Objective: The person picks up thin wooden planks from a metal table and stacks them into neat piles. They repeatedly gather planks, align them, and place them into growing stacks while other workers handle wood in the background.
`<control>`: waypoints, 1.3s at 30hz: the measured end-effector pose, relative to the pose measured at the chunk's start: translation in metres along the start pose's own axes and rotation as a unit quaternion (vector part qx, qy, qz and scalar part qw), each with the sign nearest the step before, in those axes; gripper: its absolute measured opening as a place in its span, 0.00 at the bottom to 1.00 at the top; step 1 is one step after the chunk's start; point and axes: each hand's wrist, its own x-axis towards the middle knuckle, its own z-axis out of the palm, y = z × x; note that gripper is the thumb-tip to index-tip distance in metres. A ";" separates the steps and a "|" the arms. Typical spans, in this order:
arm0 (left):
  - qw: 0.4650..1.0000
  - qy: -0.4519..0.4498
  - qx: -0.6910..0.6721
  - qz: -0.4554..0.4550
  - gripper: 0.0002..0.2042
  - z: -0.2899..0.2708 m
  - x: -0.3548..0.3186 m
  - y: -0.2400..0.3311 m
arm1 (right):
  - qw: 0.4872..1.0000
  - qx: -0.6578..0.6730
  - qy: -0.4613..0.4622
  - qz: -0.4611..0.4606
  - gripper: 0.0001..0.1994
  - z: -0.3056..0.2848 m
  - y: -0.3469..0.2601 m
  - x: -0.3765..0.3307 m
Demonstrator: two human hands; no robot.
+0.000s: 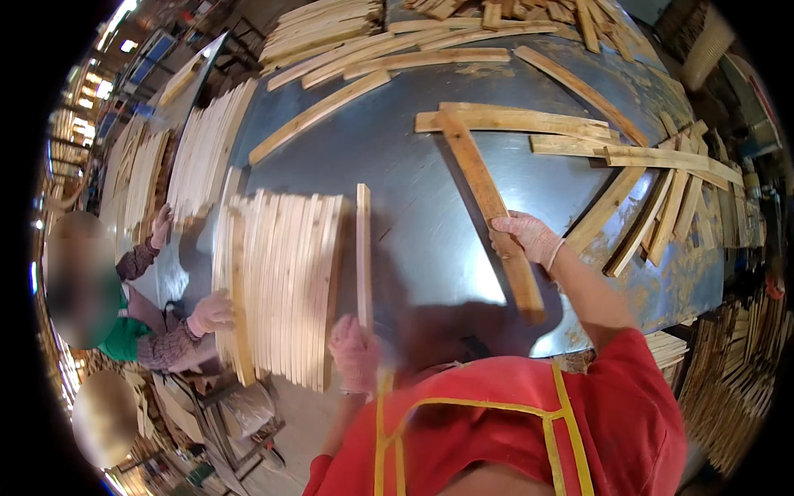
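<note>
My right hand (pixel 532 238), in a pale pink glove, is closed around a long wooden board (pixel 478 169). The board slants over the metal tabletop, its far end at other boards and its near end close to my body. Low in front of me, my left hand (pixel 354 354), gloved too, is closed at the near end of a narrow wooden slat (pixel 364 252) standing on edge. Just left of that slat is a tight row of upright slats (pixel 281 281), apart from it by a small gap. My left fingertips are partly hidden.
A co-worker's gloved hand (pixel 212 312) touches the row's left side. Loose boards (pixel 662 194) lie crisscrossed at the right of the metal table (pixel 389 157). More boards (pixel 413 58) and stacks (pixel 322 29) lie at the far side. Another slat row (pixel 211 153) stands at the left.
</note>
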 end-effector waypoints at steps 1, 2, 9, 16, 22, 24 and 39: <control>0.999 0.014 0.049 -0.006 0.27 0.004 -0.006 -0.023 | 0.999 0.040 -0.001 -0.008 0.23 0.014 0.016 0.005; 0.995 0.028 0.097 -0.012 0.28 0.007 -0.008 -0.044 | 0.997 0.079 -0.002 -0.016 0.24 0.029 0.028 0.008; 0.995 -0.014 -0.091 -0.040 0.34 0.003 -0.015 -0.054 | 0.993 0.062 0.097 -0.035 0.22 0.136 0.103 0.022; 0.830 -0.266 -0.473 -0.130 0.25 -0.010 0.042 0.075 | 0.997 0.039 0.003 -0.067 0.30 0.188 0.120 -0.013; 0.939 -0.147 -0.286 -0.124 0.25 0.025 0.079 0.059 | 0.865 -0.419 0.164 -0.220 0.38 0.025 0.040 0.013; 0.967 -0.142 -0.165 -0.130 0.26 0.039 0.083 0.047 | 0.661 -0.645 0.246 -0.293 0.38 0.003 -0.010 0.005; 0.958 -0.142 -0.160 -0.192 0.24 0.033 0.079 0.059 | 0.592 -0.796 0.057 -0.114 0.40 0.052 -0.111 0.012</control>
